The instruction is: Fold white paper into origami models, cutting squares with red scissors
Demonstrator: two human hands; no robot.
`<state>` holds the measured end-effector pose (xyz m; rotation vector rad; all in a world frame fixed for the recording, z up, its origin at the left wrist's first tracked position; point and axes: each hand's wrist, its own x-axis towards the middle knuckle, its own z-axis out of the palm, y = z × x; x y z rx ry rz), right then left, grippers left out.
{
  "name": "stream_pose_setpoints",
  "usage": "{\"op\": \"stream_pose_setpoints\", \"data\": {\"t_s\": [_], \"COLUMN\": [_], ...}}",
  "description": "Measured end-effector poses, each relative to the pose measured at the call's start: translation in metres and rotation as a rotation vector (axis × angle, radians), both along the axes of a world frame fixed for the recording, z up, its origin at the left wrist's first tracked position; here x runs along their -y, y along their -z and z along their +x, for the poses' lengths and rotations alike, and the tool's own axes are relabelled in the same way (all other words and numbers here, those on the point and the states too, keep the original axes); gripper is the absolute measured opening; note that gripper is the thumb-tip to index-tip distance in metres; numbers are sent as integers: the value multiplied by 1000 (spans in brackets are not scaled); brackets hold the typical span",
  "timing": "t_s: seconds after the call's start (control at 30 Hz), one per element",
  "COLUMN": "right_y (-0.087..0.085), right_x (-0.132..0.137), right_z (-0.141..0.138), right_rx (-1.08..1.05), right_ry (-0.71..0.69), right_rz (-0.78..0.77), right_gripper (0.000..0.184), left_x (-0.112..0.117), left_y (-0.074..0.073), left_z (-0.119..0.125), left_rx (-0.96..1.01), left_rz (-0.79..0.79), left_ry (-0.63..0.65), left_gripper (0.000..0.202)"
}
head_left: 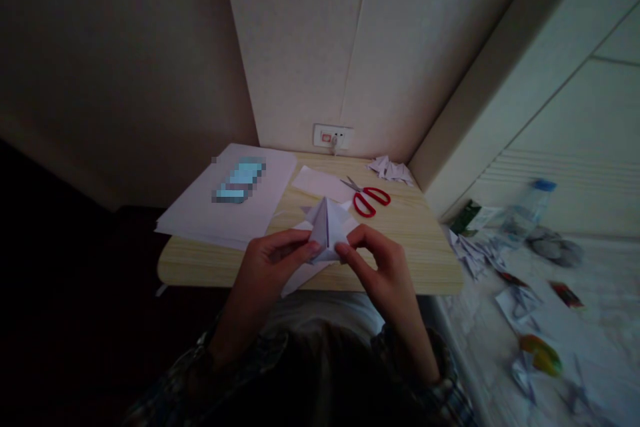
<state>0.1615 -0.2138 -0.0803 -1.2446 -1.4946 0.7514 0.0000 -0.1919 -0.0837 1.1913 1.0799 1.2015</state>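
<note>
A folded piece of white paper [327,227], pointed at the top with a slit down its middle, is held up between my two hands near the table's front edge. My left hand [283,253] pinches its lower left corner between thumb and fingers. On the other side, my right hand [377,253] grips the lower right corner the same way. White paper scraps [303,277] lie under and around the folded piece. Just beyond it are red-handled scissors [367,199], blades partly apart, and a loose white paper sheet [323,183].
A blurred phone-like object [240,180] rests on a stack of white paper [200,220] on the wooden table [425,267]. Folded paper pieces [390,170] sit at its back right corner. A wall socket [333,137] holds a plug. Rightward, a bottle [530,210] stands among litter.
</note>
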Motion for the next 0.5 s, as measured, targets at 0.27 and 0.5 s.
{"op": "stream_pose_setpoints", "data": {"t_s": [0.27,0.5], "right_y": [3,8], "right_x": [-3,-5], "right_z": [-2,-3], "right_rx": [-58,-109], "right_ry": [5,-56], "right_rz": [-28,-69], "right_gripper": [21,16], "left_x": [-3,-6], "left_y": [2,-2], "left_z": [-3,-4], "left_rx": [-128,-171], "left_rz": [7,7], "left_ry": [-39,-4], "left_gripper": [12,10]}}
